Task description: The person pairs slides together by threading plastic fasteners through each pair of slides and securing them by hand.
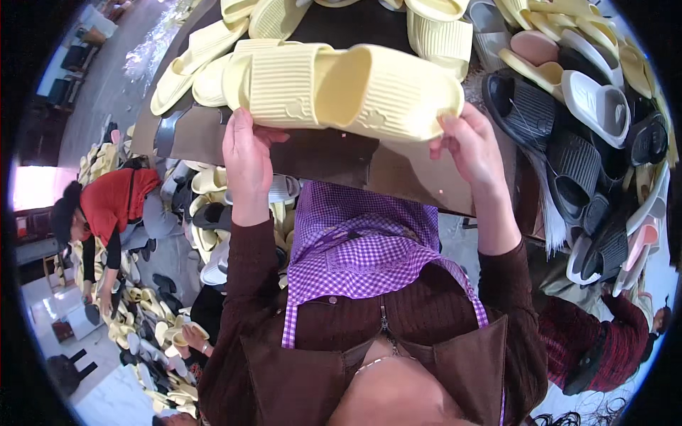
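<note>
A pair of pale yellow ribbed slide slippers (408, 92) stretches sideways between my hands, over the near part of the brown tabletop (419, 167). Their wide straps face up, lined up end to end, and where the two soles overlap is hidden. My left hand (246, 145) is closed on the lower edge of the left end, thumb on the near side. At the right end, my right hand (472, 145) pinches the rim between thumb and fingers. Just beyond, more yellow slippers (202, 50) lie on the table.
Black, white, grey and yellow slippers are heaped at the right, including a black slipper (522, 106). On the left floor, a person in a red top (117, 202) bends over a long slipper pile (142, 312). Another person in a dark red patterned top (604, 348) is at lower right.
</note>
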{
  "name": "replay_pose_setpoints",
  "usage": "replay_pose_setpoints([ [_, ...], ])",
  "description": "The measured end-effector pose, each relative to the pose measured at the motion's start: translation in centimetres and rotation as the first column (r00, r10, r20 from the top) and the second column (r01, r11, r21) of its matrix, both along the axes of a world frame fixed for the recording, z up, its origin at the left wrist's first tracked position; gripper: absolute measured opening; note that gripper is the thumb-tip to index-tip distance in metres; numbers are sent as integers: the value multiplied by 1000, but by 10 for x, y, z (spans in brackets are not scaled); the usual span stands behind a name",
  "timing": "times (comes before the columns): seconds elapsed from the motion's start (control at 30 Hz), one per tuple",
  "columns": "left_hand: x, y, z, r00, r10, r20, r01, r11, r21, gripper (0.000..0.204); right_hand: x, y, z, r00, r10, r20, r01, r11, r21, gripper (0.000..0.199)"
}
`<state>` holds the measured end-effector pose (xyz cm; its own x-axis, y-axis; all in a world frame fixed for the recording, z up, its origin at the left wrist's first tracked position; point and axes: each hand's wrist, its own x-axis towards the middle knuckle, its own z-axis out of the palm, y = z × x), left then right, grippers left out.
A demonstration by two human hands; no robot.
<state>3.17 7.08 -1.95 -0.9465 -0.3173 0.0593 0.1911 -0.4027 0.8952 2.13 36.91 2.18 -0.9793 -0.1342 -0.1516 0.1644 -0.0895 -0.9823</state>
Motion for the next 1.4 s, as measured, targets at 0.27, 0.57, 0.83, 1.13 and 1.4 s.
replay_pose_setpoints([
  [0.27,13,-6,-28,977,211,27,-158,806,-571,22,42,1,-30,980,-124,154,128,992,-15,15],
  [0.57,34,8,-2,969,189,157,-147,958,-248,26,40,5,-48,994,-78,73,82,996,-41,21],
  [0.83,29,14,-8,983,81,165,-36,964,-262,28,33,17,-52,994,-92,59,95,994,-54,22],
  [1.13,27,25,-16,962,-92,257,148,967,-209,28,33,49,-69,990,-139,16,140,989,-47,21],
  [1.4,30,39,-31,919,-151,365,223,961,-164,26,29,65,-69,981,-189,-41,190,981,27,21],
])
